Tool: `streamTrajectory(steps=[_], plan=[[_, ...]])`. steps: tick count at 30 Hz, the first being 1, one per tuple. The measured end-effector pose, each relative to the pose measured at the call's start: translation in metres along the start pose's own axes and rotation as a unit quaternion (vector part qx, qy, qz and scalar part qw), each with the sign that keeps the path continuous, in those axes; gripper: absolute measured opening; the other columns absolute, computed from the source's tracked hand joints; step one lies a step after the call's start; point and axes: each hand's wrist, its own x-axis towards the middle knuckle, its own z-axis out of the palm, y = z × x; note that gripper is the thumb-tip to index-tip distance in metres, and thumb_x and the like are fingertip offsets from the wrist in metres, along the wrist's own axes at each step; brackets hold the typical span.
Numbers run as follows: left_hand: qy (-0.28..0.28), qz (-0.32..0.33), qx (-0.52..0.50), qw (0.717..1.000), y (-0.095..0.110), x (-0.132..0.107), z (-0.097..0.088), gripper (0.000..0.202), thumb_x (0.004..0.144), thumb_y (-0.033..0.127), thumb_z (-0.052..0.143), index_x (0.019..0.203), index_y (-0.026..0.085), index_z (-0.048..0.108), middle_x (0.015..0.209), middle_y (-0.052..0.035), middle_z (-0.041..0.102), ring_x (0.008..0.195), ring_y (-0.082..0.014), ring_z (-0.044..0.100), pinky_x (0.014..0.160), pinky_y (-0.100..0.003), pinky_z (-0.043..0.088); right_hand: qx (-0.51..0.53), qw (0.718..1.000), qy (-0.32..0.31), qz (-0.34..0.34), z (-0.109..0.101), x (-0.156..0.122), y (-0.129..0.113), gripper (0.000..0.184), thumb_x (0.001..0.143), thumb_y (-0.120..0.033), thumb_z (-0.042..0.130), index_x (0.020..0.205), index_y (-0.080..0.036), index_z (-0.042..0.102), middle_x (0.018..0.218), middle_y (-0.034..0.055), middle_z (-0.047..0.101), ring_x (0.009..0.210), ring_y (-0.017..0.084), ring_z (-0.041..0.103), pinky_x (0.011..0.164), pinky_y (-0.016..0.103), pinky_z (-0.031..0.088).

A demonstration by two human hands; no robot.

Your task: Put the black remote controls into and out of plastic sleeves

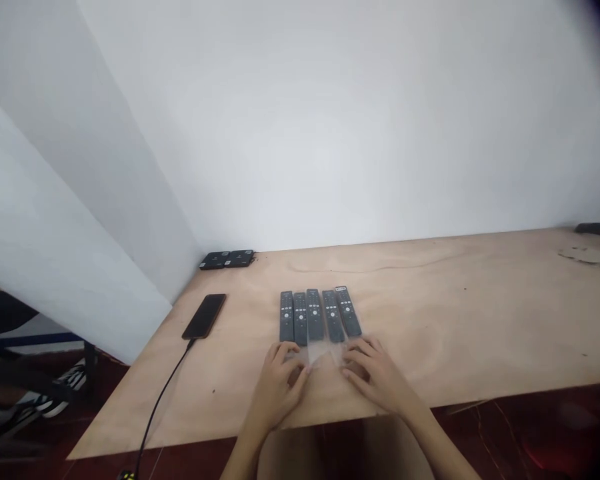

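Several dark remote controls lie side by side in a row on the wooden table, their tops pointing away from me. Clear plastic sleeves cover at least some of them and stick out at the near ends. The middle remote sits between the leftmost remote and the slightly slanted rightmost remote. My left hand rests at the near ends of the left remotes, fingers curved and apart. At the right remotes' near ends, my right hand touches the plastic with spread, bent fingers. Neither hand visibly grips anything.
A phone with a black cable lies to the left. Two flat black boxes stand in the back left corner by the white wall. A dark object is at the far right. A person's shoe shows below left.
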Motion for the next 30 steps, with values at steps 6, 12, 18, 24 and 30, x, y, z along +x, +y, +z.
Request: streamTrajectory(steps=[6,12,18,24,30], plan=[[0.001,-0.002,-0.006,1.0,-0.001,0.001,0.001,0.02,0.107,0.028,0.063,0.092,0.026,0.075,0.116,-0.01,0.07,0.114,-0.0299,0.067,0.1,-0.051,0.06,0.01,1.0,-0.01,0.003,-0.001,0.001,-0.002,0.013,0.105,-0.026,0.068,0.118,-0.028,0.073,0.125,0.0074,0.072,0.118,0.032,0.062,0.104,0.052,0.054],[-0.004,-0.002,-0.03,1.0,-0.002,0.001,0.0,0.027,0.112,0.024,0.053,0.092,0.025,0.071,0.1,-0.0085,0.071,0.101,-0.0265,0.068,0.09,-0.045,0.06,0.004,1.0,-0.008,-0.003,0.0,-0.002,0.001,0.016,0.105,-0.026,0.068,0.12,-0.029,0.072,0.123,0.0083,0.072,0.116,0.033,0.064,0.101,0.053,0.056],[0.022,-0.017,-0.045,0.999,-0.003,-0.001,0.0,0.033,0.114,0.028,0.047,0.09,0.025,0.07,0.096,-0.0089,0.071,0.095,-0.0263,0.068,0.085,-0.044,0.06,0.004,1.0,-0.014,0.006,0.002,-0.003,0.003,0.016,0.106,-0.026,0.066,0.121,-0.028,0.071,0.123,0.0088,0.071,0.117,0.033,0.063,0.101,0.055,0.056],[0.092,-0.067,-0.02,0.993,-0.015,-0.003,0.003,0.036,0.107,0.015,0.047,0.129,0.026,0.072,0.123,-0.011,0.074,0.118,-0.0292,0.071,0.103,-0.051,0.063,0.01,1.0,-0.01,0.004,0.002,-0.003,0.004,0.016,0.106,-0.026,0.066,0.119,-0.029,0.073,0.123,0.0089,0.073,0.115,0.033,0.064,0.1,0.055,0.057],[0.049,-0.048,0.08,0.994,-0.061,0.022,-0.002,0.075,0.081,-0.008,0.048,0.144,0.026,0.071,0.147,-0.0086,0.074,0.143,-0.0307,0.064,0.118,-0.059,0.057,0.01,1.0,-0.017,0.005,0.005,-0.006,0.009,0.019,0.106,-0.029,0.066,0.124,-0.029,0.072,0.125,0.01,0.072,0.119,0.034,0.064,0.102,0.057,0.057]])
